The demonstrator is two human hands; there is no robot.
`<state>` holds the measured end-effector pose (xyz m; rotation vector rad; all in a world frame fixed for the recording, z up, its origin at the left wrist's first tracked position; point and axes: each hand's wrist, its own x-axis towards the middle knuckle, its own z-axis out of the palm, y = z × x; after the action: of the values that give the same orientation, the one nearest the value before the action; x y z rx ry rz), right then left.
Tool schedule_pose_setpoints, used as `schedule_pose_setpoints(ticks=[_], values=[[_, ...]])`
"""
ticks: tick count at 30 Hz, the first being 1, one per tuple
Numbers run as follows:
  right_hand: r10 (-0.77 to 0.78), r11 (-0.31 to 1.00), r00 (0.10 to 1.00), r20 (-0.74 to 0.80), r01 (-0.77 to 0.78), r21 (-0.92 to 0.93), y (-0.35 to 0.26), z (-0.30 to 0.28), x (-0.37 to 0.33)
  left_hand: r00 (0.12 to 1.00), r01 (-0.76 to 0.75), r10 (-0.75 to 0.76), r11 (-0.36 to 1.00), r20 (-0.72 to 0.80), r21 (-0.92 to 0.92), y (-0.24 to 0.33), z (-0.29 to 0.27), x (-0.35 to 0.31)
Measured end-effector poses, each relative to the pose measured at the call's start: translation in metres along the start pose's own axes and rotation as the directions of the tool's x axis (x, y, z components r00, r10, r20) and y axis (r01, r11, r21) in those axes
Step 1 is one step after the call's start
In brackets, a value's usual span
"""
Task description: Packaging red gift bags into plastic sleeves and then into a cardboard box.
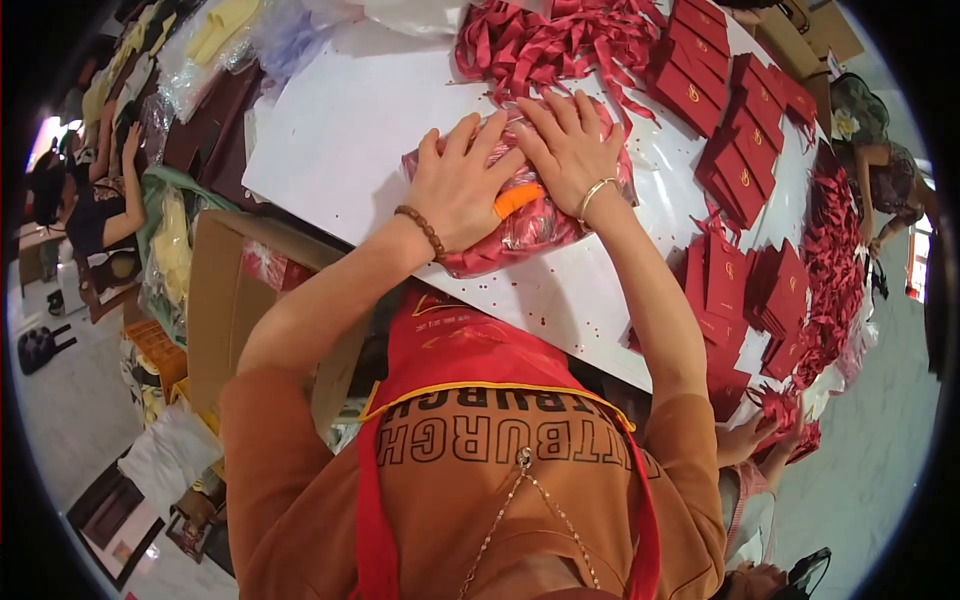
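Note:
A clear plastic bag packed with red things [520, 240] lies on the white tabletop [330, 140] in front of me. My left hand [465, 185] rests flat on the bag's left part with its fingers spread. On the right part, my right hand [572, 155] presses down the same way, fingers stretched out. Both hands are open and grip nothing. Between them a small orange piece [518, 201] shows on the bag, close to my left hand; its kind is unclear. Just beyond the bag is a heap of red ribbons [545, 45].
Red cards or pouches with gold marks [742, 170] lie in rows at the right, beside more red ribbons [830, 270]. A cardboard box [225, 300] stands left below the table edge. Another person's hands [755, 440] work at the lower right; other people are at both sides.

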<state>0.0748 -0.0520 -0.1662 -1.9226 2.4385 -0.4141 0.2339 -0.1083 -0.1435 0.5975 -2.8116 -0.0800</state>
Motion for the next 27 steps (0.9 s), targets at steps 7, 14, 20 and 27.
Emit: schedule_pose_setpoints(ticks=[7,14,20,27], values=[[0.004,0.994,0.997,-0.078,-0.012,-0.109,0.0,-0.014,-0.001,0.981,0.007,-0.065,0.953,-0.183,-0.302,-0.014,0.014,0.002],[0.359,0.725,0.927,-0.112,-0.201,0.659,0.092,-0.012,-0.03,0.784,0.511,-0.473,0.123,0.403,-0.851,-0.09,-0.002,0.001],[0.263,-0.625,0.85,0.456,-0.21,0.752,0.129,0.068,-0.063,0.684,0.22,-0.585,-0.403,0.435,-0.888,-0.07,0.093,-0.057],[0.364,-0.346,0.826,0.43,-0.309,0.886,0.149,0.152,-0.063,0.798,0.016,-0.407,-0.721,0.443,-0.692,-0.039,0.103,-0.08]])
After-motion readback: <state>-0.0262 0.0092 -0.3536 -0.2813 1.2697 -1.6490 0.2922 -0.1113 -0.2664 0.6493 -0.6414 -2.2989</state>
